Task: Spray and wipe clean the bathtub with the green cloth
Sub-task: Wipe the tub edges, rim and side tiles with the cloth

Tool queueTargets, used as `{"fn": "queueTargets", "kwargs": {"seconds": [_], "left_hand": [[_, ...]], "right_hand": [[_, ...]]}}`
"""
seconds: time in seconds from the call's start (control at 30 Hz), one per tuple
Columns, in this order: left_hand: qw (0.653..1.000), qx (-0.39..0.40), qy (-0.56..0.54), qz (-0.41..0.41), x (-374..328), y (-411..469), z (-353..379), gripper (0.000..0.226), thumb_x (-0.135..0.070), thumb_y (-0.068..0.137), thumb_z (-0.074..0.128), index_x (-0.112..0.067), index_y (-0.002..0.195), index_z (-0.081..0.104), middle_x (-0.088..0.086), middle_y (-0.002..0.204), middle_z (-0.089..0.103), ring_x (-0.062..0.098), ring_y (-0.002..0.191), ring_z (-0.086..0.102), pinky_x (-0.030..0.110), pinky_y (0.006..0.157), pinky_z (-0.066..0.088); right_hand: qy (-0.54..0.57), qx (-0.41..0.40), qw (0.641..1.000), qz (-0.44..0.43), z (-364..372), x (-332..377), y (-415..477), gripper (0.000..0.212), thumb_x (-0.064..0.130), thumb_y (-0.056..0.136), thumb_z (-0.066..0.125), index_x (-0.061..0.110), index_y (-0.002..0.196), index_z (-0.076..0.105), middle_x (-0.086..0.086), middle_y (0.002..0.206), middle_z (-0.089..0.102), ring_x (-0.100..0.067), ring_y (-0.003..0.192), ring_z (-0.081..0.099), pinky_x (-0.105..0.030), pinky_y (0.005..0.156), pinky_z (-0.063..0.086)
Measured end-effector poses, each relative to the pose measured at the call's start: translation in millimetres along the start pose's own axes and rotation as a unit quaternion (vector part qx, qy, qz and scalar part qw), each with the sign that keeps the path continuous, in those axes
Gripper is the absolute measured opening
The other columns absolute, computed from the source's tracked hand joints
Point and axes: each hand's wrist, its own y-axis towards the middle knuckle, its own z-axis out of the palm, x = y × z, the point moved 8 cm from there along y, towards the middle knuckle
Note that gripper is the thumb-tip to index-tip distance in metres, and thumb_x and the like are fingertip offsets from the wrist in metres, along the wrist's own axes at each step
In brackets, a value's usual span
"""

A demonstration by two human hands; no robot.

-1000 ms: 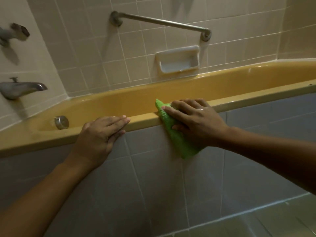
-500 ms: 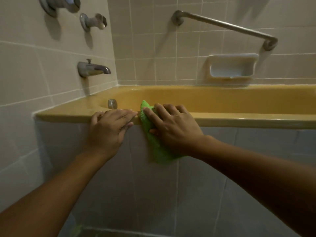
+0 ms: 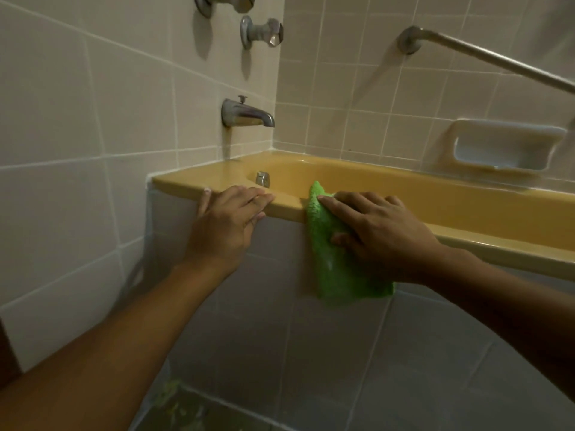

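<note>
— Where's the green cloth [image 3: 336, 269]?
— Draped over the bathtub [image 3: 451, 200] front rim and hanging down its grey tiled side [image 3: 273, 321]. My right hand [image 3: 379, 231] presses it, fingers flat.
— Your left hand [image 3: 227, 225]?
— Flat on the rim just beside it, fingers straight, holding nothing.

Two bare forearms, the left forearm [image 3: 124, 331] and the right forearm [image 3: 497, 306], stay uncovered right to the frame's edge. The left hand [image 3: 224, 225] and right hand [image 3: 382, 234] are bare too. The fingers [image 3: 337, 202] have short, trimmed nails (the left thumbnail [image 3: 207, 190] shows pale).
</note>
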Motion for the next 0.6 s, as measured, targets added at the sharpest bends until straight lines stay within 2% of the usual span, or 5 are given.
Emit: {"fn": "queueTargets", "kwargs": {"seconds": [0.17, 0.4, 0.5, 0.6], "left_hand": [[1.000, 0.002, -0.007, -0.004, 8.0, 1.0, -0.7, 0.038, -0.022, 0.098, 0.067, -0.030, 0.136, 0.066, -0.008, 0.134, 0.066, 0.019, 0.128, 0.056, 0.069, 0.112, 0.031], [0.998, 0.023, -0.012, -0.049, 44.3, 1.1, -10.3, 0.036, -0.026, 0.098, 0.061, -0.029, 0.133, 0.068, -0.006, 0.132, 0.067, 0.023, 0.127, 0.058, 0.069, 0.108, 0.037], [0.995, 0.047, -0.014, -0.088, 60.6, -5.5, -15.1, 0.040, -0.025, 0.099, 0.060, -0.030, 0.138, 0.065, -0.003, 0.141, 0.063, 0.027, 0.138, 0.051, 0.066, 0.107, 0.039], [0.989, 0.036, -0.045, -0.135, 76.0, -21.9, -24.3, 0.045, -0.019, 0.100, 0.060, -0.025, 0.145, 0.060, 0.000, 0.154, 0.053, 0.028, 0.148, 0.042, 0.056, 0.116, 0.038]], "right_hand": [[0.011, -0.015, 0.999, -0.027, 0.0, 29.9, 40.1, 0.064, 0.058, 0.105, 0.029, 0.035, 0.161, 0.011, 0.003, 0.161, 0.032, -0.024, 0.141, 0.037, -0.041, 0.105, 0.035], [0.007, -0.004, 0.999, -0.044, -2.8, 55.7, 64.5, 0.066, 0.055, 0.104, 0.039, 0.034, 0.162, 0.015, 0.003, 0.159, 0.035, -0.024, 0.136, 0.040, -0.041, 0.105, 0.037], [0.011, 0.000, 0.999, -0.041, -3.9, 49.3, 56.4, 0.068, 0.055, 0.103, 0.041, 0.036, 0.162, 0.014, 0.005, 0.159, 0.035, -0.022, 0.136, 0.039, -0.040, 0.104, 0.038], [0.019, 0.001, 0.999, -0.031, -3.1, 50.7, 60.2, 0.069, 0.057, 0.102, 0.041, 0.036, 0.162, 0.015, 0.006, 0.159, 0.035, -0.021, 0.138, 0.038, -0.039, 0.104, 0.036]]}}
